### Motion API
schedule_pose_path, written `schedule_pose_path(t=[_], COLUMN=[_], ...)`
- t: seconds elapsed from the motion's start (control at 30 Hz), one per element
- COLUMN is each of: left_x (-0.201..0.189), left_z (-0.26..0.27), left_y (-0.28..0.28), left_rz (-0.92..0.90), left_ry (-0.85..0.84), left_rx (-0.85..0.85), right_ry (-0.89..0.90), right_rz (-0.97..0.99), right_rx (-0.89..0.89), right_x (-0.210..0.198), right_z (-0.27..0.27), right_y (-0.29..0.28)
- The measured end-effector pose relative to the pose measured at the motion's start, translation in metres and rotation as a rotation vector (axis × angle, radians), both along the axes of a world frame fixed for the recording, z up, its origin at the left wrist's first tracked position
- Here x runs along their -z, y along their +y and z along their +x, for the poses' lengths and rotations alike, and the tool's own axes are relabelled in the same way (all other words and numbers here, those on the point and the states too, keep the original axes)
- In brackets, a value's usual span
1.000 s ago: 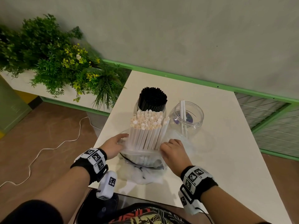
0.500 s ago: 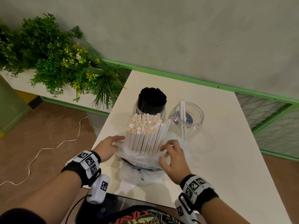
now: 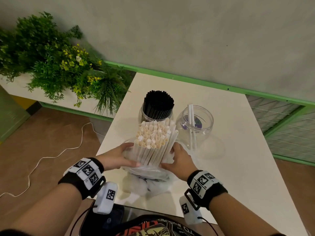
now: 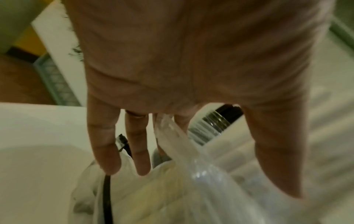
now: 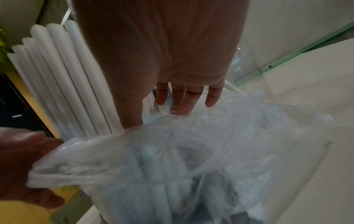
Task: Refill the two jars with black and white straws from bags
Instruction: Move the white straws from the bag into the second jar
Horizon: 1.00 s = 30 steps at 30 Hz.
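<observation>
A thick bundle of white straws point(image 3: 153, 142) point(image 5: 57, 75) stands upright in a clear plastic bag point(image 3: 150, 172) point(image 4: 191, 189) point(image 5: 172, 159) near the front edge of the white table point(image 3: 238, 159). My left hand point(image 3: 127, 155) point(image 4: 216, 181) grips the bundle's left side through the plastic, thumb across the front. On the right side my right hand point(image 3: 170, 156) point(image 5: 159, 116) grips it the same way. Behind stand a jar packed with black straws point(image 3: 157, 106) point(image 4: 220, 119) and a clear jar point(image 3: 196, 123) holding two white straws.
A planter of green plants point(image 3: 51, 65) runs along the left of the table. A white cable point(image 3: 42, 159) lies on the brown floor. A green rail point(image 3: 187, 79) and a grey wall sit behind. A black cord point(image 4: 106, 197) lies under the bag.
Both hands have moved up from the crumpled base of the bag and closed round the bundle. The plastic has slid lower and more of the straws stands bare.
</observation>
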<state>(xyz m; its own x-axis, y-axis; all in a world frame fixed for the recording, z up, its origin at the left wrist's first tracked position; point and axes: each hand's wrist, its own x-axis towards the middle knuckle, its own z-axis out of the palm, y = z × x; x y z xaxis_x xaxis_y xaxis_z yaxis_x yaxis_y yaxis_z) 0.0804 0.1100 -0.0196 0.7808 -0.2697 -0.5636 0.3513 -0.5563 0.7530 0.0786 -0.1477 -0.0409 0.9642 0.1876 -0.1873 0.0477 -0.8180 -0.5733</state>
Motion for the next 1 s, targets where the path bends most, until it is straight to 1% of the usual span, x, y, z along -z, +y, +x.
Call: schedule_pose_path(t=[0.07, 0.1, 0.17, 0.23, 0.3, 0.37, 0.47, 0.6, 0.67, 0.73, 0.8, 0.83, 0.87, 0.9, 0.93, 1.0], left_x=[0.004, 0.005, 0.004, 0.004, 0.008, 0.011, 0.011, 0.001, -0.015, -0.035, -0.055, -0.066, -0.074, -0.082, -0.088, -0.091], left_z=[-0.001, -0.003, -0.007, -0.008, -0.007, -0.008, -0.008, -0.008, -0.008, -0.008, -0.007, -0.007, -0.006, -0.005, -0.002, 0.008], left_y=[-0.009, -0.014, -0.025, -0.031, -0.030, -0.028, -0.024, -0.016, -0.012, -0.009, -0.008, -0.011, -0.016, -0.023, -0.029, -0.042], left_rz=[0.027, 0.004, -0.055, -0.102, -0.086, -0.029, 0.067, 0.092, 0.072, 0.053, -0.029, -0.098, -0.139, -0.139, -0.084, 0.101], left_ry=[-0.120, -0.188, -0.303, -0.376, -0.390, -0.355, -0.279, -0.259, -0.263, -0.284, -0.327, -0.344, -0.354, -0.368, -0.403, -0.506], left_rx=[0.038, 0.029, -0.035, -0.126, -0.174, -0.207, -0.192, -0.128, -0.093, -0.101, -0.124, -0.119, -0.091, -0.054, -0.014, 0.086], right_ry=[-0.031, -0.061, -0.177, -0.287, -0.333, -0.287, -0.207, -0.121, -0.104, -0.108, -0.124, -0.139, -0.154, -0.163, -0.161, -0.133], right_rz=[-0.059, -0.067, -0.060, -0.045, -0.023, -0.031, -0.005, 0.084, 0.088, 0.056, -0.012, -0.056, -0.105, -0.150, -0.187, -0.238], right_rx=[-0.040, -0.054, -0.084, -0.091, -0.077, -0.063, -0.047, -0.078, -0.099, -0.108, -0.099, -0.098, -0.098, -0.100, -0.103, -0.107], right_x=[0.002, 0.001, -0.003, -0.009, -0.011, -0.006, 0.006, 0.010, 0.007, 0.006, 0.006, 0.005, 0.004, 0.002, 0.000, -0.006], right_z=[0.001, 0.001, 0.001, 0.000, -0.001, -0.002, -0.005, -0.011, -0.013, -0.014, -0.013, -0.012, -0.011, -0.010, -0.009, -0.007], right_y=[0.005, 0.007, 0.012, 0.015, 0.015, 0.013, 0.006, -0.004, -0.007, -0.008, -0.005, -0.003, 0.000, 0.003, 0.005, 0.009])
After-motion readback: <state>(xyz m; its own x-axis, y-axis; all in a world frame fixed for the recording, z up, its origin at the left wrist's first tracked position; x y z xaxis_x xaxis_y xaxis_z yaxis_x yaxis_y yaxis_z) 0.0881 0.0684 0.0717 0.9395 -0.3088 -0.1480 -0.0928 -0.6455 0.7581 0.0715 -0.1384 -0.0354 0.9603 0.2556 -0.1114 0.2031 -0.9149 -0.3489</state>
